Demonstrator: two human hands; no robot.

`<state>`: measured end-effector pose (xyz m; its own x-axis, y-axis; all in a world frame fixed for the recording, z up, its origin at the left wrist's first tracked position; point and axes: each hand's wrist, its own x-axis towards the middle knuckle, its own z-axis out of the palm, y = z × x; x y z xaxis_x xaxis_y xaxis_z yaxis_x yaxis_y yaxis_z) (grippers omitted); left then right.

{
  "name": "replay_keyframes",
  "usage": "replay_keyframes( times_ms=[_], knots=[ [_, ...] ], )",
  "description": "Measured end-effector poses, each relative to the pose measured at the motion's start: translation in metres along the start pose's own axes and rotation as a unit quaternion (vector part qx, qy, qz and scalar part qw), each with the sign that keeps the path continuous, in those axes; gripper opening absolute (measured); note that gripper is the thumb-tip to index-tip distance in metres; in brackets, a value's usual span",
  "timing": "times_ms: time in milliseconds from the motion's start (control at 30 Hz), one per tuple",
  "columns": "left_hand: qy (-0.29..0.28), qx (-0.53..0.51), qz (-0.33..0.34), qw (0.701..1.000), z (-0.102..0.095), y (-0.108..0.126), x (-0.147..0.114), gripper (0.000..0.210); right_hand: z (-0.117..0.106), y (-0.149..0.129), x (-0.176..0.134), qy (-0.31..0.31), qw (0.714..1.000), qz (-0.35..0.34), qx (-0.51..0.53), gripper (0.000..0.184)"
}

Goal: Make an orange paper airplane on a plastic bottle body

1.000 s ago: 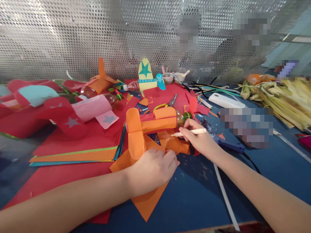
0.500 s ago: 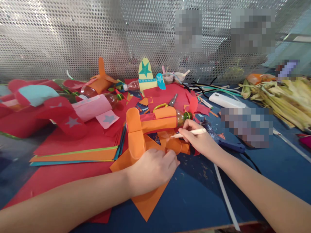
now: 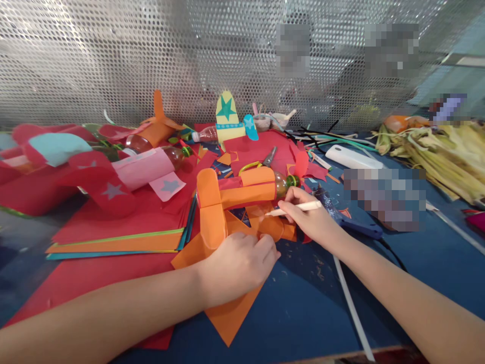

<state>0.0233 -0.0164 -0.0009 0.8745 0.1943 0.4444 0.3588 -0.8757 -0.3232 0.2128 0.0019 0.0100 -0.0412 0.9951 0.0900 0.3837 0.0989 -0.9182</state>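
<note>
My right hand (image 3: 305,212) holds a slim white pen (image 3: 308,206) in a writing grip, its tip over orange paper pieces (image 3: 288,232). Curled fingers of my left hand (image 3: 242,263) press on the orange paper (image 3: 237,313) just below the pen tip; the fingertips are partly hidden. Right behind both hands lies a plastic bottle (image 3: 281,185) with a green cap, wrapped in orange paper. Rounded orange paper wings (image 3: 212,212) cross its left end.
Scissors (image 3: 270,156) with yellow handles lie behind the bottle. Stacked coloured paper (image 3: 125,222) and a pink-wrapped bottle (image 3: 146,169) are at left. A blue glue gun (image 3: 359,226), a white stick (image 3: 352,303) and dried husks (image 3: 447,156) are at right. Perforated metal (image 3: 151,55) stands behind.
Almost nothing differs. Both hands, the pen and the orange paper keep nearly the same places.
</note>
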Motion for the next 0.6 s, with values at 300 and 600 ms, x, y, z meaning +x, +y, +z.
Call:
replay_keyframes(
  times_ms=[300,600],
  knots=[
    [-0.002,-0.003,0.0,1.0,-0.001,0.0006,-0.0001,0.02,-0.0001,0.0003,0.0007,0.009,1.0,-0.004,-0.012,0.021],
    [-0.003,-0.004,0.0,1.0,-0.0009,0.0004,-0.0003,0.019,-0.0002,-0.0002,0.0005,0.012,1.0,-0.009,-0.006,0.021]
  ],
)
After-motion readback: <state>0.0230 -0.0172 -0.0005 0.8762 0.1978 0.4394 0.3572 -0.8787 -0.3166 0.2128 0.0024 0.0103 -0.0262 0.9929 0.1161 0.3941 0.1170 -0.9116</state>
